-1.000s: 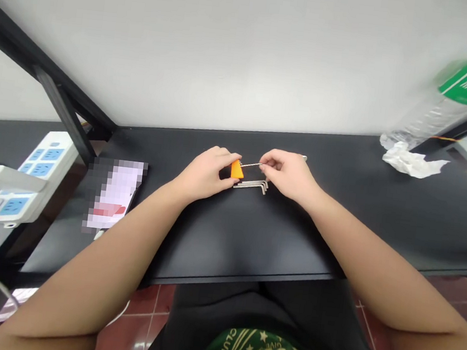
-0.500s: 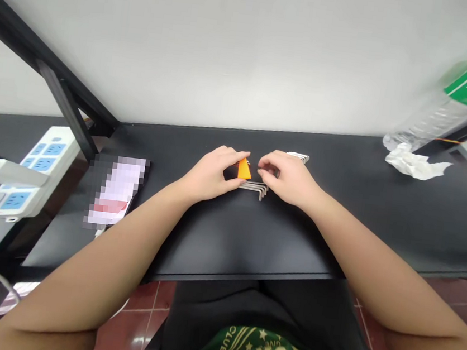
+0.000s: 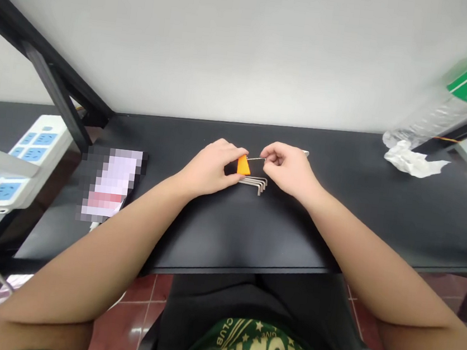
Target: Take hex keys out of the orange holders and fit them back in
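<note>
Your left hand pinches the orange holder mid-desk. Your right hand grips a thin hex key entering it. The key looks light, stiff and slippery; hold its bend. More keys lie just below.

A small orange wedge-shaped holder sits pinched at mid-surface, its narrow end up and its broad base low. A thin silver hex key runs from its upper edge, nearly level, toward the right. Just below and touching the black surface lies a bundle of L-shaped hex keys, silver, laid side by side, their short bent ends pointing toward the near edge.
</note>
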`<state>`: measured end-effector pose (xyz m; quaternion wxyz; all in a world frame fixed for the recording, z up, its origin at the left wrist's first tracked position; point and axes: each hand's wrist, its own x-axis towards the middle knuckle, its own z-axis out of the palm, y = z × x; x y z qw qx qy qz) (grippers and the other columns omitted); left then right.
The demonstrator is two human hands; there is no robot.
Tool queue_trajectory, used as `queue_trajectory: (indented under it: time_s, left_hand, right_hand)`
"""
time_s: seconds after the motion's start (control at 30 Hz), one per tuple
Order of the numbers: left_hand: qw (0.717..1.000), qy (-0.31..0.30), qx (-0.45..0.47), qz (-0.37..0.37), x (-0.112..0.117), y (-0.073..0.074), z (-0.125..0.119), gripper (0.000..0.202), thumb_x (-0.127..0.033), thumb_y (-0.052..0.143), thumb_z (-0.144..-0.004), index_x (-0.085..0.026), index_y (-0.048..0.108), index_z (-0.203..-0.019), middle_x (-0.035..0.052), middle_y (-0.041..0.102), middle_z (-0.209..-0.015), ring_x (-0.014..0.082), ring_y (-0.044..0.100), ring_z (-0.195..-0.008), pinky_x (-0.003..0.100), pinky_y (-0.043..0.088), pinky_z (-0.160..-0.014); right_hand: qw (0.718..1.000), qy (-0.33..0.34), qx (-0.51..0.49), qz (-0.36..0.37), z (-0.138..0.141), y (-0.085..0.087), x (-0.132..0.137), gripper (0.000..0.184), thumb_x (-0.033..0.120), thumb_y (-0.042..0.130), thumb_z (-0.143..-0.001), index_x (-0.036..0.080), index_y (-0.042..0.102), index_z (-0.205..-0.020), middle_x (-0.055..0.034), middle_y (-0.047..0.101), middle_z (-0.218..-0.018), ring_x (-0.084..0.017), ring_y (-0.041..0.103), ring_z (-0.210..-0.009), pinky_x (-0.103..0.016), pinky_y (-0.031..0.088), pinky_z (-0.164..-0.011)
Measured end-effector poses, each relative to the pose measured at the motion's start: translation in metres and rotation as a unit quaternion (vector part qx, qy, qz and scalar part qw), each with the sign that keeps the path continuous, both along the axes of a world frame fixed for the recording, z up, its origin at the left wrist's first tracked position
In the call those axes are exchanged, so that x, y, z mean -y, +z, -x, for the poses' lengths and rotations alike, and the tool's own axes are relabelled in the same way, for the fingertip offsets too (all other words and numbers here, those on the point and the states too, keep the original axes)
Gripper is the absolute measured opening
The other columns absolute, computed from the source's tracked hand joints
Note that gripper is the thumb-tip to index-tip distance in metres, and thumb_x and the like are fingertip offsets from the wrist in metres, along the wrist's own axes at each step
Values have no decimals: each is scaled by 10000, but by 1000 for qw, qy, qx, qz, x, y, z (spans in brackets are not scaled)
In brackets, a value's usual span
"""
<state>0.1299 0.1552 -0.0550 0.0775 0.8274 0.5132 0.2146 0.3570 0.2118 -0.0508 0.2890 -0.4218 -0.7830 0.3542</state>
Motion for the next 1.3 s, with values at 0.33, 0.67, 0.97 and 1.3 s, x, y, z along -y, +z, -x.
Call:
queue_trajectory:
  time_s: [0.33, 0.67, 0.97, 1.3]
  left_hand:
    - [998, 56, 14, -1, -2, -2, 4, 528, -436, 649, -869, -212, 619, -1346, 85, 694, -1181, 273, 593, -1074, 436, 491, -980]
    - [998, -31, 57, -24, 4, 0, -8, 475, -416, 659, -890, -209, 629, -1316, 66, 698, -1046, 218, 602, -986, 371, 493, -944]
    - [998, -43, 46, -27, 4, 2, -11, 404, -370, 674, -879, -206, 654, -1248, 59, 692, -1009, 214, 597, -941, 365, 482, -914]
    - [1000, 25, -14, -13, -2, 2, 9, 488, -392, 663, -869, -191, 640, -1314, 77, 710, -1128, 257, 599, -1070, 394, 484, -960]
  right_hand:
    - [983, 73, 160, -47, -12, -4, -9, 136, 147, 573, -746, 187, 692, -799, -28, 677, -809, -168, 585, -748, -286, 407, -691]
    - [995, 90, -31, -39, 0, 1, 6, 115, 249, 565, -891, 193, 626, -971, -27, 680, -918, -154, 616, -795, -283, 490, -748]
    - [997, 55, -36, -30, 10, -1, 8, 172, 168, 576, -761, 189, 623, -925, 4, 653, -819, -134, 591, -718, -256, 469, -687]
    - [995, 4, 97, -29, -11, 1, -9, 163, 142, 573, -736, 179, 689, -844, -2, 661, -769, -141, 572, -700, -265, 419, -680]
